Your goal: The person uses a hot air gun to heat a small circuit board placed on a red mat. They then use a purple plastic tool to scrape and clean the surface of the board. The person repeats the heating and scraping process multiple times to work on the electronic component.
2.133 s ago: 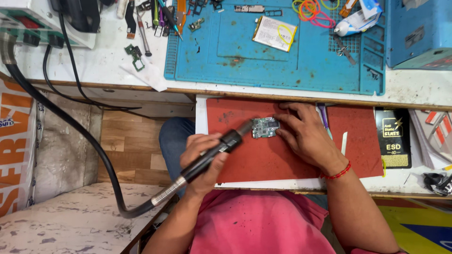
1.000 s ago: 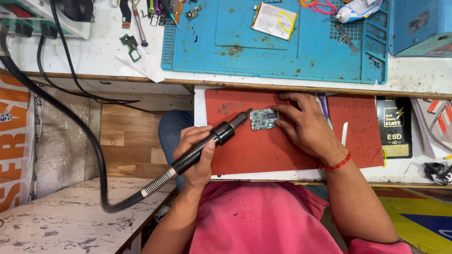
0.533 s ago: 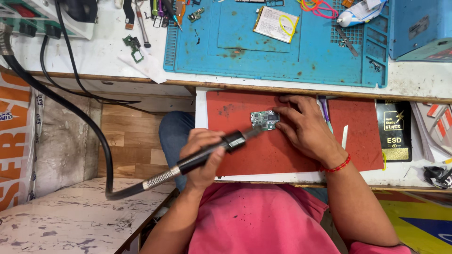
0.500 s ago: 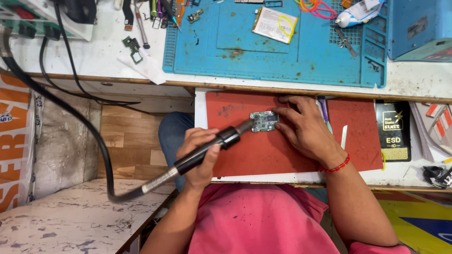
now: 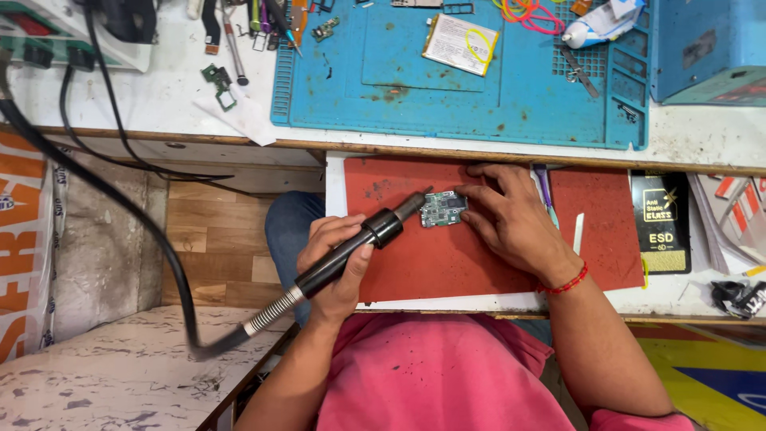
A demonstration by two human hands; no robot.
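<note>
Nearest us, a pink shirt fills the lower edge, with both forearms reaching up from it. Our left hand [image 5: 339,259] is wrapped around the black handle of a hot-air wand [image 5: 359,243], fingers curled over the barrel and thumb beneath; its spring-sleeved hose [image 5: 159,271] loops down and left, then climbs toward the upper left corner. The wand's long axis runs from lower left to upper right, and its metal nozzle points up and right at the small green circuit board [image 5: 443,209], the tip just beside the board's left edge. Against half a second ago, we note the nozzle tip has crept slightly closer to that edge, while the board has not shifted; we judge the heat is now trained on the board's left side. Our right hand [image 5: 511,219], a red thread at the wrist, lies spread and flat on the red mat [image 5: 415,271], its fingertips pressing the board's right edge and pinning it, not pinching it. The board lies flat near the mat's upper middle, long axis roughly left to right. To the right on the mat: a purple-handled tool [image 5: 544,191] and a slim white tool [image 5: 578,233]; beyond them, a black flat packet [image 5: 661,223]. Farther off, on the desk [image 5: 144,104], a blue work mat [image 5: 447,88] carries a small battery [image 5: 461,44], coloured rubber bands and loose parts, with a blue box [image 5: 710,48] at far right.
</note>
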